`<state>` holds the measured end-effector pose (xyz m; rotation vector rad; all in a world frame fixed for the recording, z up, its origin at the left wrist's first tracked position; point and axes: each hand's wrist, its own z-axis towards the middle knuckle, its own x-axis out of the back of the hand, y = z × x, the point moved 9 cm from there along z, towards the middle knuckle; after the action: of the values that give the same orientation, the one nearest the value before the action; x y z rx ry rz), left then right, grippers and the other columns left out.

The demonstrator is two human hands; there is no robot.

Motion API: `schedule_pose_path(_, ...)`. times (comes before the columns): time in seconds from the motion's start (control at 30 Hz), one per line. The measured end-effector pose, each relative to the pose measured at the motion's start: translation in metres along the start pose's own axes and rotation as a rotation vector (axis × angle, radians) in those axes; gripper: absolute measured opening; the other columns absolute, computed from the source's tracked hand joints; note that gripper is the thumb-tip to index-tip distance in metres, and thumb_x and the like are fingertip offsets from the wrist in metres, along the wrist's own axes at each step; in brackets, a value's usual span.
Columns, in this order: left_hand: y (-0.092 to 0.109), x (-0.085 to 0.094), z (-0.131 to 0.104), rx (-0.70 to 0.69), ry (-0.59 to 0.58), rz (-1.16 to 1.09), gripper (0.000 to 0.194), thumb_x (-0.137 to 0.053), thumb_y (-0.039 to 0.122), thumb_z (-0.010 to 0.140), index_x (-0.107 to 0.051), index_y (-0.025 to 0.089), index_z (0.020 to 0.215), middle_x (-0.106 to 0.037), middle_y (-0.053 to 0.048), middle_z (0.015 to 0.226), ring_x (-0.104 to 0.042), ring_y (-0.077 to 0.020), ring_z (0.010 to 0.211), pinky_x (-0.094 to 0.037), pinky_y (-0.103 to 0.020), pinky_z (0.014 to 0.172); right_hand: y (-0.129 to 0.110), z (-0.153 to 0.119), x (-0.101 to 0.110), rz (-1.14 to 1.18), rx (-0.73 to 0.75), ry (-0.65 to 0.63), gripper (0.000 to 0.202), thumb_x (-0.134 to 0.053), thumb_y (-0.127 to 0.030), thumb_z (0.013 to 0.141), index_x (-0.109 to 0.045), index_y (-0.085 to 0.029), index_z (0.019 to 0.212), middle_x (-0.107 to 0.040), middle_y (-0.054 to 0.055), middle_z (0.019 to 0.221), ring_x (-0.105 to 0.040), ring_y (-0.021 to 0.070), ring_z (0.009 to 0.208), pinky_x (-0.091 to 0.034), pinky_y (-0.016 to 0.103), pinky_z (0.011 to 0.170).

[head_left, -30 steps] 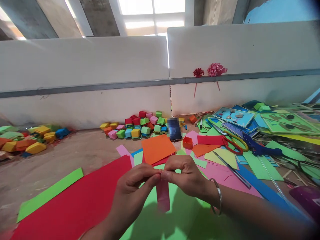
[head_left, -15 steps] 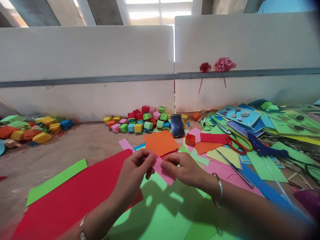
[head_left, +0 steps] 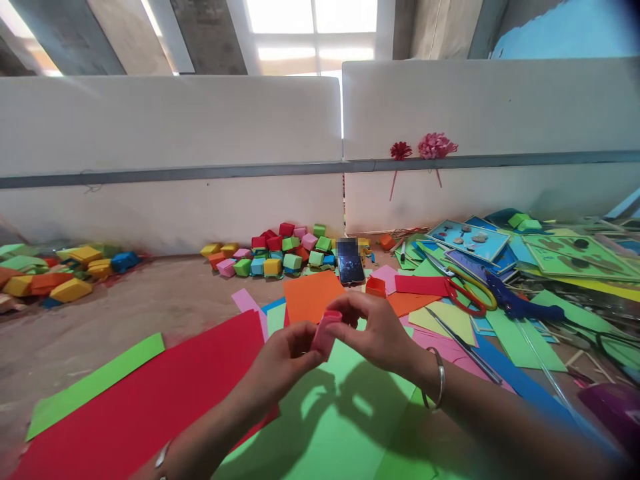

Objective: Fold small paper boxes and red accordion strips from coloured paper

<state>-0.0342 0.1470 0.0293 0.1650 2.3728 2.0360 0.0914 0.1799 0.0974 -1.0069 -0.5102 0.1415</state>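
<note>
Between my two hands is a small pink paper strip (head_left: 325,339), bent over at its upper end. My left hand (head_left: 287,353) pinches its lower left side between thumb and fingers. On the upper right side, my right hand (head_left: 367,328) grips the bent part with thumb and forefinger. Both hands hover over a light green paper sheet (head_left: 310,433), where their shadows fall. To the left lies a large red sheet (head_left: 150,393) with a bright green strip (head_left: 95,383) along its edge. An orange sheet (head_left: 313,293) lies just beyond my hands.
Folded paper blocks (head_left: 273,267) are heaped by the white partition (head_left: 170,133), with another heap (head_left: 55,280) at far left. A phone (head_left: 351,263) leans nearby. On the right lie scissors (head_left: 470,292), tweezers (head_left: 465,345), a blue glue gun (head_left: 523,303) and picture cards (head_left: 470,240).
The pink strip, flat and slanting before, is now turned upright and bent over at the top. My right hand has shifted to its upper end. The camera view has tilted up slightly.
</note>
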Motion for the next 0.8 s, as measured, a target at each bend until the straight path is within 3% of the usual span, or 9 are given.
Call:
schedule_pose_path(0.1, 0.004, -0.018, -0.003, -0.07, -0.192, 0.102, 0.032, -0.076, 0.041, 0.071, -0.061, 0.014, 0.065, -0.052, 0.003, 0.064, -0.045, -0.0106, 0.063, -0.039, -0.022, 0.06, -0.022, -0.008, -0.008, -0.144, 0.208, -0.049, 0.006, -0.07, -0.016, 0.08, -0.066, -0.016, 0.085, -0.068, 0.001, 0.075, -0.056, 0.0101, 0.064, -0.046, 0.022, 0.06)
schedule_pose_path(0.2, 0.008, -0.025, -0.006, -0.151, -0.253, 0.171, 0.04, -0.067, 0.051, 0.08, -0.061, 0.014, 0.063, -0.049, 0.003, 0.063, -0.039, -0.0107, 0.061, -0.034, -0.022, 0.056, -0.039, -0.017, -0.01, -0.216, 0.401, -0.017, 0.005, -0.066, -0.018, 0.086, -0.064, -0.015, 0.088, -0.068, 0.002, 0.075, -0.057, 0.0105, 0.063, -0.045, 0.022, 0.059)
schedule_pose_path(0.37, 0.017, -0.019, -0.007, -0.241, -0.189, 0.161, 0.039, -0.064, 0.05, 0.083, -0.063, 0.016, 0.064, -0.057, 0.0, 0.064, -0.052, -0.0154, 0.07, -0.044, -0.025, 0.065, -0.053, -0.023, -0.009, -0.309, 0.598, 0.025, 0.013, -0.054, -0.019, 0.095, -0.062, -0.017, 0.084, -0.069, 0.002, 0.073, -0.059, 0.0117, 0.065, -0.047, 0.023, 0.061)
schedule_pose_path(0.63, 0.035, -0.013, -0.011, -0.46, -0.087, 0.442, 0.023, -0.052, 0.025, 0.087, -0.064, 0.016, 0.07, -0.068, -0.004, 0.071, -0.061, -0.0154, 0.068, -0.048, -0.025, 0.064, -0.061, -0.022, -0.006, -0.313, 0.632, -0.127, 0.025, -0.046, -0.004, 0.093, -0.068, -0.016, 0.089, -0.071, 0.003, 0.077, -0.064, 0.0107, 0.071, -0.05, 0.022, 0.064)
schedule_pose_path(0.8, 0.033, -0.011, -0.012, -0.534, -0.036, 0.546, 0.022, -0.048, 0.02, 0.086, -0.062, 0.017, 0.069, -0.066, -0.002, 0.069, -0.059, -0.0144, 0.066, -0.046, -0.023, 0.061, -0.068, -0.026, -0.006, -0.467, 0.693, -0.095, 0.019, -0.05, -0.007, 0.092, -0.068, -0.013, 0.085, -0.071, 0.006, 0.077, -0.064, 0.0135, 0.072, -0.049, 0.024, 0.063)
